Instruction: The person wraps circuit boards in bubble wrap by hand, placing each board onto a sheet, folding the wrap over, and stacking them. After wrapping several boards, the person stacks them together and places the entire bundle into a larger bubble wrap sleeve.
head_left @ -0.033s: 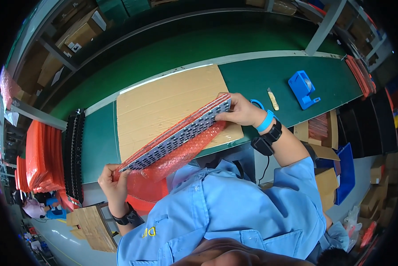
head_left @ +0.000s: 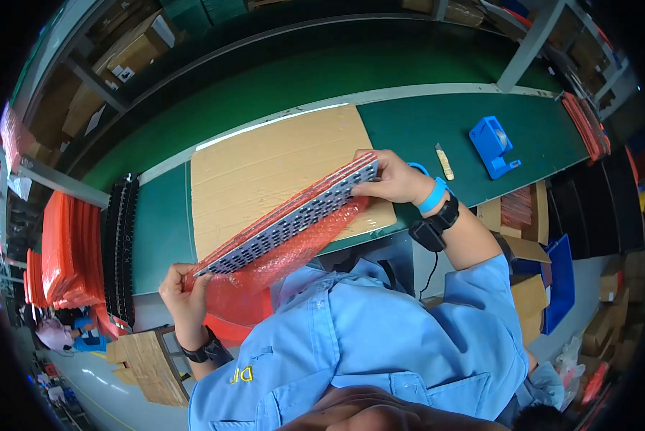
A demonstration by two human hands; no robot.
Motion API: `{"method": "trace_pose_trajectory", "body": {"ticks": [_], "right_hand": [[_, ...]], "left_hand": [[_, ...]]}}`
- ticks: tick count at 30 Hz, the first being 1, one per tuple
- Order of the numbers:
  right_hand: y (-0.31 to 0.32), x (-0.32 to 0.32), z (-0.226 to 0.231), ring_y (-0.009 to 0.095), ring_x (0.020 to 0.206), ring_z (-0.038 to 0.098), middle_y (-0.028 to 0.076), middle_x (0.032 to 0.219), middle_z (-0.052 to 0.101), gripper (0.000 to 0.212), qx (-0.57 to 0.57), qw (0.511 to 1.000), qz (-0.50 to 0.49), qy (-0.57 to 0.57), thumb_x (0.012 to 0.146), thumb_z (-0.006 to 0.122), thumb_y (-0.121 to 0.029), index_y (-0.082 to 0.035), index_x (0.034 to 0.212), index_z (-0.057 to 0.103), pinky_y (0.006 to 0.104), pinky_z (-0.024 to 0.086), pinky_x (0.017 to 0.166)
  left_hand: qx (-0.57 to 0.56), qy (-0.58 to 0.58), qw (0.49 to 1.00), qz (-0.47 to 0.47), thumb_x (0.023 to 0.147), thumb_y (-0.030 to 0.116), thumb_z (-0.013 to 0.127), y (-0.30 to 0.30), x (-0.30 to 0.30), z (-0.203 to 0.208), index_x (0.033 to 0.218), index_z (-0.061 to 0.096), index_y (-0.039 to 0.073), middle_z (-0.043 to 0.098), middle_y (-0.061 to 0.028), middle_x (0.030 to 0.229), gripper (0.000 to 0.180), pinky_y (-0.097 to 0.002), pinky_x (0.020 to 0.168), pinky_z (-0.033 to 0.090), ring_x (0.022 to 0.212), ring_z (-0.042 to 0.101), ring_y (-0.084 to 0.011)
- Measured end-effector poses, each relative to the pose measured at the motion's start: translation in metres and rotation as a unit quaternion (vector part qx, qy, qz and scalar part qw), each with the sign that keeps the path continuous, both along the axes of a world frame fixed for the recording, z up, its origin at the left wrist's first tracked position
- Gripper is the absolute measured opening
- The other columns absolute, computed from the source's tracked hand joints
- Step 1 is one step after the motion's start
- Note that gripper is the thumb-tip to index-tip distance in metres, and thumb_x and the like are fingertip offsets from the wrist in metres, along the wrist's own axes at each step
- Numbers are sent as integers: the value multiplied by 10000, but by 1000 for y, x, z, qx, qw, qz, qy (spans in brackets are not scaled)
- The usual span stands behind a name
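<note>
left hand (head_left: 183, 291) + right hand (head_left: 395, 181): grip pinching perforated panel (head_left: 293, 224) at both ends | seems stiff, red bubble wrap (head_left: 293, 250) prob slippery | ends best imo

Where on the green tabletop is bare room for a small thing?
Bare: between the blue plastic tape dispenser and the red plastic stack; between the brown cardboard sheet and the long black strips. Crowded: middle front, around the held silver perforated panel.
</note>
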State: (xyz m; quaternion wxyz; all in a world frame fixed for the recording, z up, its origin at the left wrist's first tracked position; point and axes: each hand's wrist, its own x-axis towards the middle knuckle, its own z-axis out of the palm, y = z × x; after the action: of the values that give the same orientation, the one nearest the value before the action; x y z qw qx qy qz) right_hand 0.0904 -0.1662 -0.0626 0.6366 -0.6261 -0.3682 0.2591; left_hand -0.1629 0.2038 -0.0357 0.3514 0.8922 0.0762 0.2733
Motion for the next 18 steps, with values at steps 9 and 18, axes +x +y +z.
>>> {"method": "trace_pose_trajectory", "body": {"ticks": [9, 18], "right_hand": [[-39, -3, 140, 189, 1027, 687, 89, 1152, 713, 592, -56, 980, -109, -159, 755, 832, -129, -9, 1286, 601, 347, 526, 953], [-59, -5, 293, 153, 991, 706, 95, 1131, 722, 495, -163, 936, -179, -257, 877, 735, -163, 8, 1317, 586, 292, 576, 877]], "left_hand": [[-153, 177, 956, -176, 776, 114, 858, -6, 34, 31, 1068, 676, -16, 712, -59, 1017, 369, -303, 748, 528, 908, 667, -123], [-57, 207, 952, -216, 847, 128, 796, 9, -15, -39, 1064, 723, -14, 760, -79, 889, 269, -341, 753, 560, 787, 709, -177]]}}
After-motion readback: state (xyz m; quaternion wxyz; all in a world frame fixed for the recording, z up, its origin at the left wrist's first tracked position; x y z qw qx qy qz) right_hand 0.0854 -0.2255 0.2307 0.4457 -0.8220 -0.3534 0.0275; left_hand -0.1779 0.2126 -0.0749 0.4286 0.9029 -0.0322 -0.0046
